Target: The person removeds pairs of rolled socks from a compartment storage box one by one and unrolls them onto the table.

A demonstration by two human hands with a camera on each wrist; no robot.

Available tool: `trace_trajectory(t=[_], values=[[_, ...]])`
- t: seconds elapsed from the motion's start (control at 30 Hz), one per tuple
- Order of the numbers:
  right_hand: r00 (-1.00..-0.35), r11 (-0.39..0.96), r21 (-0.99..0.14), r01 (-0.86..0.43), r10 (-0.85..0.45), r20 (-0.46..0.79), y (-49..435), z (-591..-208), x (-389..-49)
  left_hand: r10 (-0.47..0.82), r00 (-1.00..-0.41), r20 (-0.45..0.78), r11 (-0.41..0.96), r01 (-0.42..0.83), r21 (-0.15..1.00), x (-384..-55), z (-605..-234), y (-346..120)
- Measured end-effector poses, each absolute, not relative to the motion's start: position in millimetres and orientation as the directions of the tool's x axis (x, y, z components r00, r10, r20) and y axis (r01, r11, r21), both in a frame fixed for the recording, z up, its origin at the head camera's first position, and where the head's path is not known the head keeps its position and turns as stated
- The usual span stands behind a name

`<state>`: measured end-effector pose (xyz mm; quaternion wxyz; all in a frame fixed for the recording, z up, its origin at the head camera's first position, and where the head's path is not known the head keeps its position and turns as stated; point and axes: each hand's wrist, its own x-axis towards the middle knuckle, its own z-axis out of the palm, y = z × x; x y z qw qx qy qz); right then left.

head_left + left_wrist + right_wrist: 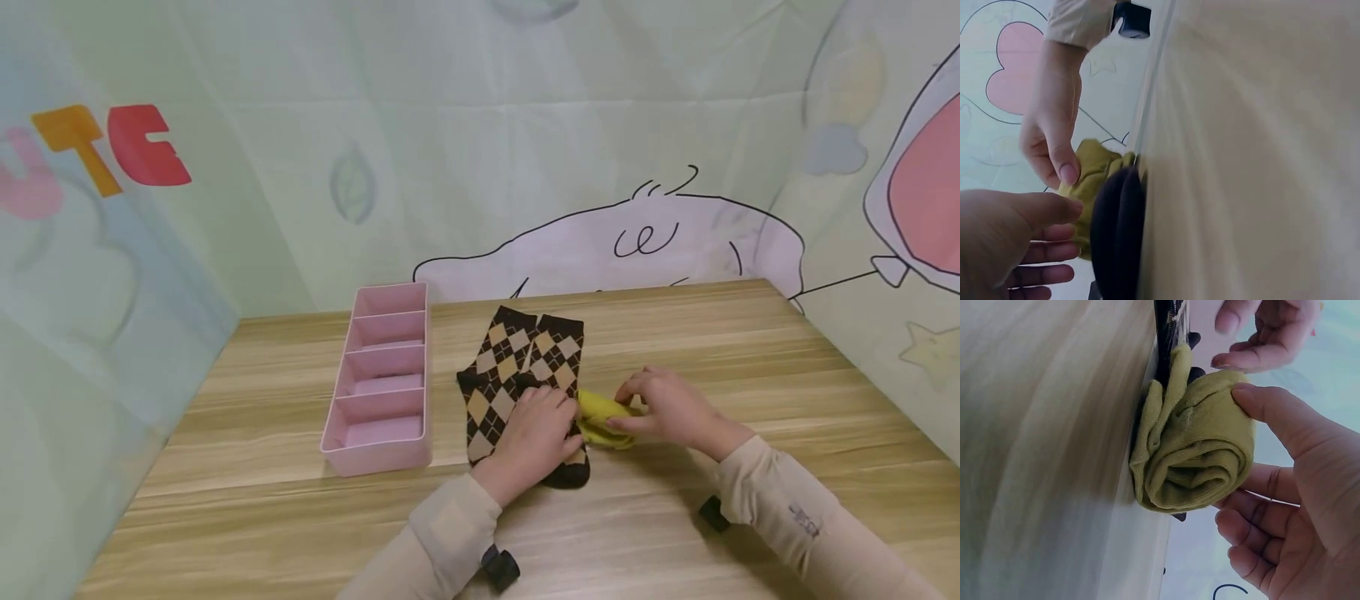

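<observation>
A yellow sock bundle, rolled into a coil at one end, lies on the table. In the right wrist view the coiled yellow socks show a loose, layered end along the tabletop. My right hand pinches the roll, thumb on one side and fingers behind. A pair of brown argyle socks lies flat to the left of the roll. Over their lower part hovers or rests my left hand; contact is unclear. Its fingers are loosely bent and grip nothing in the left wrist view, close to the yellow roll.
A pink box with several compartments in a row stands left of the argyle socks. The wood-grain table meets a printed cloth backdrop at the back and sides.
</observation>
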<state>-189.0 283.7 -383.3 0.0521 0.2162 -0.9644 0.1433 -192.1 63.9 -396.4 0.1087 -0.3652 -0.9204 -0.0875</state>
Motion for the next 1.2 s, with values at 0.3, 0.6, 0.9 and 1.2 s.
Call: trace_trajectory(t=[0.3, 0.6, 0.9, 1.2], values=[[-0.913, 0.872, -0.271, -0.408, -0.386, 0.133, 285.4, -379.3, -195.6, 0.701, -0.695, 0.161, 0.695, 0.716, 0.067, -186.2, -404.9, 68.2], [-0.920, 0.869, -0.301, -0.392, -0.360, 0.158, 287.3, -379.3, -202.6, 0.740, -0.652, 0.162, 0.662, 0.749, -0.011, -185.2, -408.4, 66.6], [-0.894, 0.855, -0.300, -0.422, -0.337, 0.296, 287.1, -381.5, -210.0, 0.759, -0.620, 0.199, 0.640, 0.767, -0.052, -184.2, -411.0, 65.2], [-0.862, 0.860, -0.238, -0.452, -0.353, 0.363, 285.6, -387.0, -214.0, 0.759, -0.614, 0.217, 0.636, 0.770, -0.049, -183.0, -412.5, 65.8]])
